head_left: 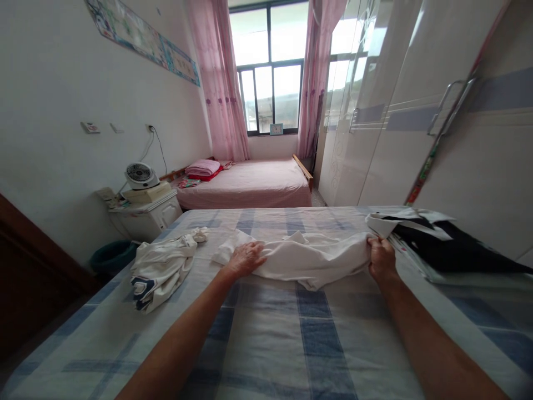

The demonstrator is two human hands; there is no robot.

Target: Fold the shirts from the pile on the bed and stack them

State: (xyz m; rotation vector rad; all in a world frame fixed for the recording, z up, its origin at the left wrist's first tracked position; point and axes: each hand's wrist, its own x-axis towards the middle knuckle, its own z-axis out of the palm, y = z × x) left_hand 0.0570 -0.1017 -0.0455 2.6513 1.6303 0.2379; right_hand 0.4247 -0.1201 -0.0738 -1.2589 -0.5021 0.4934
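Underneath everything, a bed in a blue-and-white checked sheet, filling the lower half of the view. To the right, a tall white wardrobe with metal handles. At the far end of the room, a window between pink curtains, and below it a second bed in pink.

Across the middle of the checked bed, a white garment, rumpled, stretched sideways between both hands, down on the sheet. Just past its right end, touching or overlapping it (hard to tell which), a flattish stack of black and white clothes near the right edge of the bed. Well apart on the left, a crumpled garment in white with navy trim, untouched. Beside the bed on the left, a white nightstand.

Left hand: open, palm down, fingers spread, pressed flat on the left part of the white garment, with cloth visible beyond the fingertips and to the left of the hand. Right hand: closed, fingers curled round the garment's right edge, bunched cloth caught in the grip, the bulk of the garment lying to its left. Bare forearms reaching forward from the bottom of the view.

On the nightstand, a small white fan.
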